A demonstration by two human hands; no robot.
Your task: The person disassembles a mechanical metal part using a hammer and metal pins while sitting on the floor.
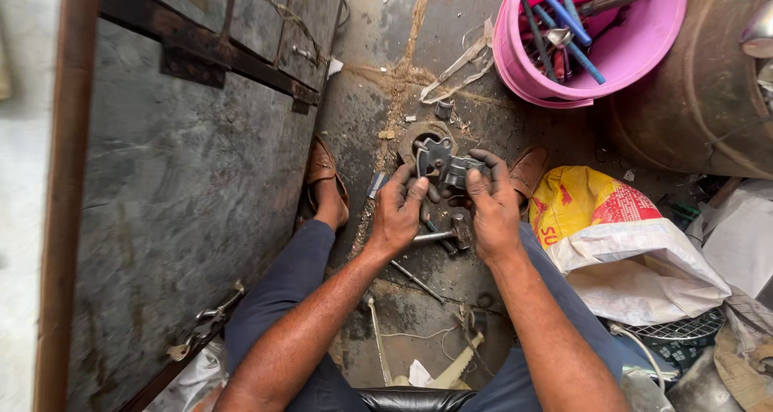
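Left hand (pixel 397 216) and right hand (pixel 493 212) pinching grey metal part (pixel 445 169) above hammer (pixel 448 235) on floor (pixel 419 98); best gripped firmly, thumbs steadying both ends

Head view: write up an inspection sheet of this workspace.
Surface: dirty concrete floor, stained, with a sandy streak.
Job's things: dark metal part held in both hands above the floor.
Clutter: hammer and thin rod on the floor under the hands; pink bucket full of tools; yellow and white sack; rusty drum.
Grippers: left hand and right hand, both grimy, fingers closed on the part.
Cables: thin wire lying loose near the knees.
Surroundings: dark metal door panel on the left; sandalled feet on either side of the work.
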